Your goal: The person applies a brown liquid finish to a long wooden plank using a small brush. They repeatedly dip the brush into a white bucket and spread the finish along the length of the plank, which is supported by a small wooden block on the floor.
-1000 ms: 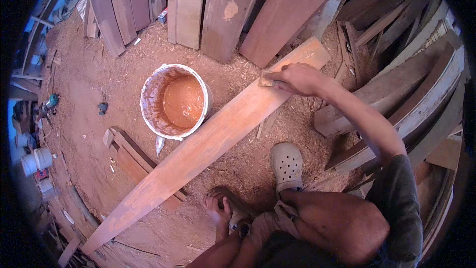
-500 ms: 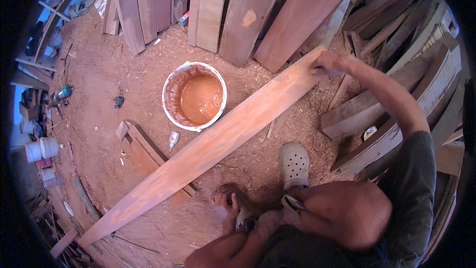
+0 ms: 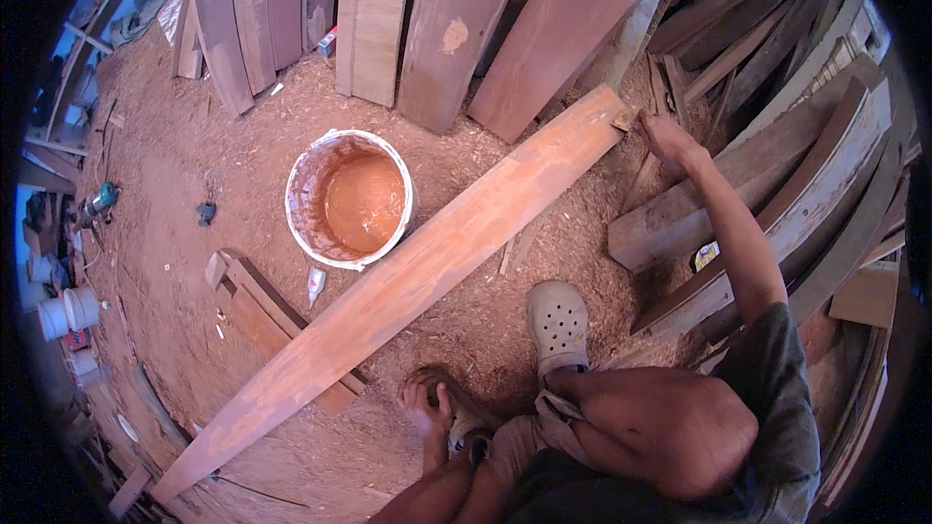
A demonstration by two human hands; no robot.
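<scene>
A long tapered wooden board [image 3: 398,286] lies diagonally in front of me, coated in streaks of orange-brown paste. At its far right end, my right hand [image 3: 668,140] is closed, fingers pinching a small flat scraper-like piece [image 3: 624,120] against the board's edge. What exactly that piece is cannot be made out. My left hand [image 3: 425,413] hangs low beside my left shoe, its fingers bent but apart, holding nothing visible. Just beyond the board stands a white bucket [image 3: 410,202] with orange-brown paste [image 3: 365,196] inside.
Several wide planks [image 3: 456,58] lean upright at the back. Curved timbers [image 3: 767,184] are piled on the right. A small white bottle [image 3: 316,283] and wood offcuts [image 3: 260,315] lie by the board. A green power tool [image 3: 100,200] rests far left on the shavings-strewn floor.
My right hand has slid slightly outward to the board's far end, and the small flat piece now shows. The whole scene has shifted left in view. My left hand stays by the shoe.
</scene>
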